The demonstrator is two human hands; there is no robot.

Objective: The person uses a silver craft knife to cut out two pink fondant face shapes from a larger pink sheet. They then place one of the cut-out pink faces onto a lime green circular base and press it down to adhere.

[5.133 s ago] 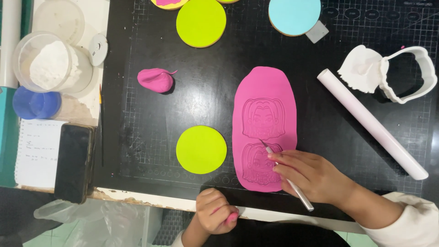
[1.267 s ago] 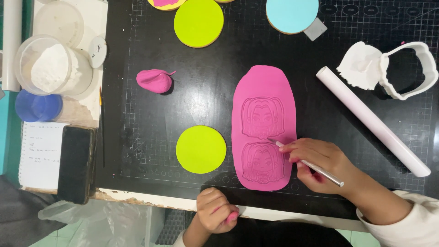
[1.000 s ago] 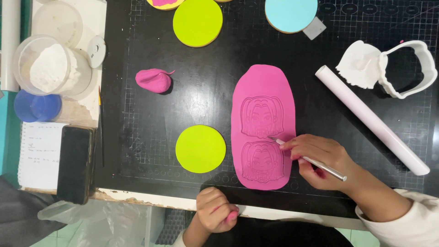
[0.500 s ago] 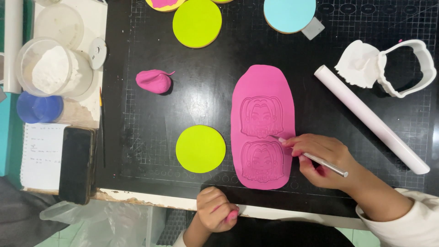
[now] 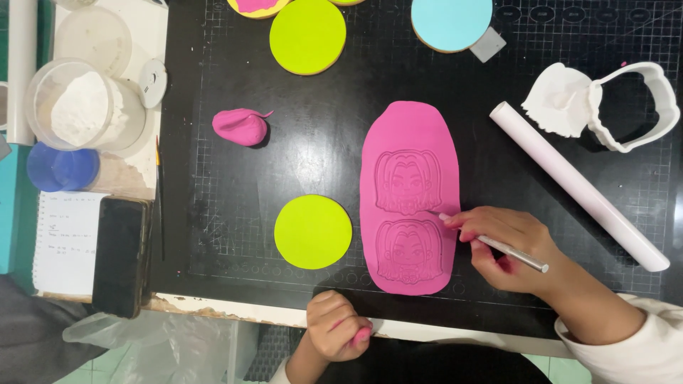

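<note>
Our right hand (image 5: 509,249) grips the scribe tool (image 5: 491,242) beside the pink fondant sheet (image 5: 409,195), left hand (image 5: 336,326) fisted; slipping could gouge its embossed face.

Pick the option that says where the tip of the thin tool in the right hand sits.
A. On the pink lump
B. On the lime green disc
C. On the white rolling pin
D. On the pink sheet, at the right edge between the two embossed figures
D: the right hand holds the thin tool with its tip on the pink sheet, at the right edge between the two embossed figures.
</note>
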